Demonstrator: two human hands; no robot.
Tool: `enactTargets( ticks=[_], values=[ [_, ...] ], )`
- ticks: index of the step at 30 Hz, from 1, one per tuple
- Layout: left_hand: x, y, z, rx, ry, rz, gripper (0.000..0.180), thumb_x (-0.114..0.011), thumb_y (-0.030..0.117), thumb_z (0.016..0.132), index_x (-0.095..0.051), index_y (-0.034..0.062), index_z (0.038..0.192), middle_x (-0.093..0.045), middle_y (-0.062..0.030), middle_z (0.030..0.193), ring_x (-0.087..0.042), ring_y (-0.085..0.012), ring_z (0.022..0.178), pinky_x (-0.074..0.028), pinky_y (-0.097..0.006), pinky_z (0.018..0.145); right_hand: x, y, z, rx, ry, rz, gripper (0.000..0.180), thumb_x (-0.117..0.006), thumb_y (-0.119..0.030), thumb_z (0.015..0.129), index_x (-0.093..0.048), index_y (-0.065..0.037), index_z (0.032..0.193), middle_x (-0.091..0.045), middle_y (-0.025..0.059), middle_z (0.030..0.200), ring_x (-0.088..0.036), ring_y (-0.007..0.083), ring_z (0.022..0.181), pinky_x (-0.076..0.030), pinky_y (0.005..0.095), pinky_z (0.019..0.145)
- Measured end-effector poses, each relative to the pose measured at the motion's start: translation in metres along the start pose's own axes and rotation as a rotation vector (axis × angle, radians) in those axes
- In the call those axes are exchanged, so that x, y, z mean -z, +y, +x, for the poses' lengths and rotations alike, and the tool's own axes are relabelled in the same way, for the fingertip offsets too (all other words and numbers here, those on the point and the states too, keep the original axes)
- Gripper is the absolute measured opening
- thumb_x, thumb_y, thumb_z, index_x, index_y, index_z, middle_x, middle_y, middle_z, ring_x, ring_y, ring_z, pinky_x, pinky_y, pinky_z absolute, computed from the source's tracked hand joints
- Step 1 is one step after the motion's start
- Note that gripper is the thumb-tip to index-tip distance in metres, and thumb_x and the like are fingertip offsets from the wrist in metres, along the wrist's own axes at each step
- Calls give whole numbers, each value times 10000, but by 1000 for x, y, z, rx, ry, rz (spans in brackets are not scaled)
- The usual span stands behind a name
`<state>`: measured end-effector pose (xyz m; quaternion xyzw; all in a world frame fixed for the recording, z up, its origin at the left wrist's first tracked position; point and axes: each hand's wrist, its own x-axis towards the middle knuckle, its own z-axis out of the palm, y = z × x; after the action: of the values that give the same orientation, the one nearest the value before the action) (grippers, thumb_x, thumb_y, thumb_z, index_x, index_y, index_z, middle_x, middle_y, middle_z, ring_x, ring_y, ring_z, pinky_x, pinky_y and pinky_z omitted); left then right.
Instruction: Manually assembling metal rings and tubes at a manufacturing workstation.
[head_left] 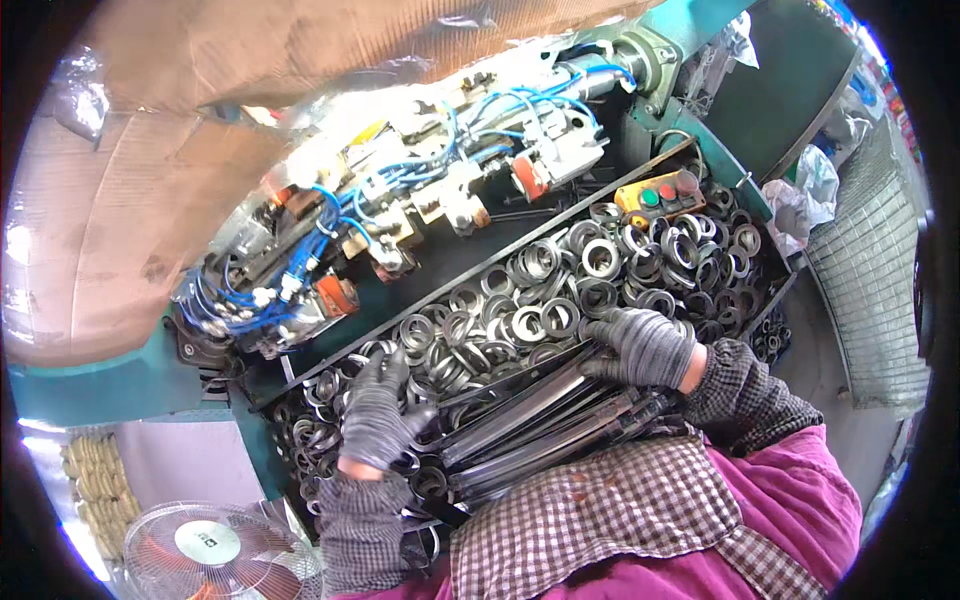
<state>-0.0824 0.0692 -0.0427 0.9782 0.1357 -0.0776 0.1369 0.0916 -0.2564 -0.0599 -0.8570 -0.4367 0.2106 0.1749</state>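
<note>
two gloved hands work at a tray (470, 275) heaped with metal rings (560, 290). the left hand (378, 415) lies palm down on the rings at the near left end, fingers curled loosely over a few of them; whether it pinches one i cannot tell. the right hand (640, 345) rests flat, fingers together, on the far end of a bundle of long flat strips (545, 415), pressing it down so it seems to stay steady across the lap. the strips run slantwise from the apron (600, 510) up to the tray's edge, just beside the rings, so both lie within easy reach. behind the tray sits a machine (400, 210) with blue hoses (500, 105), and a yellow button box (660, 192) lies on the rings at the far right. a fan (210, 555) stands low on the left.
</note>
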Motion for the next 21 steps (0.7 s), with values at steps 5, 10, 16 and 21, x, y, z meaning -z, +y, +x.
enactTargets(
  ticks=[5,10,16,21],
  values=[
    [-17,-13,25,-144,-124,-166,873,-831,240,651,-425,118,1414,-473,-208,1385,-469,-361,1274,-382,-418,1080,-1,7,1,85,-3,-35,583,-603,-522,841,-616,-5,1109,-620,174,919,-624,368,832,-505,452,714],
    [-10,15,63,-177,-210,-464,718,-788,217,699,-515,131,1357,-486,-220,1368,-481,-347,1262,-401,-410,1047,3,7,-15,71,90,123,449,-647,-447,838,-646,-52,1052,-643,168,877,-632,361,832,-504,437,738],
    [-22,48,75,-392,-120,-336,642,-761,291,751,-547,69,1315,-507,-243,1326,-516,-386,1207,-419,-429,1024,12,10,-19,-34,102,119,413,-672,-407,818,-659,-55,1034,-647,168,866,-633,364,829,-503,442,726],
    [40,103,44,-343,-244,209,667,-686,398,831,-454,92,1377,-462,-209,1387,-560,-380,1158,-508,-425,929,14,25,-21,-33,157,-88,477,-624,-420,840,-596,-130,1218,-633,172,858,-633,364,781,-497,469,669]
  ],
)
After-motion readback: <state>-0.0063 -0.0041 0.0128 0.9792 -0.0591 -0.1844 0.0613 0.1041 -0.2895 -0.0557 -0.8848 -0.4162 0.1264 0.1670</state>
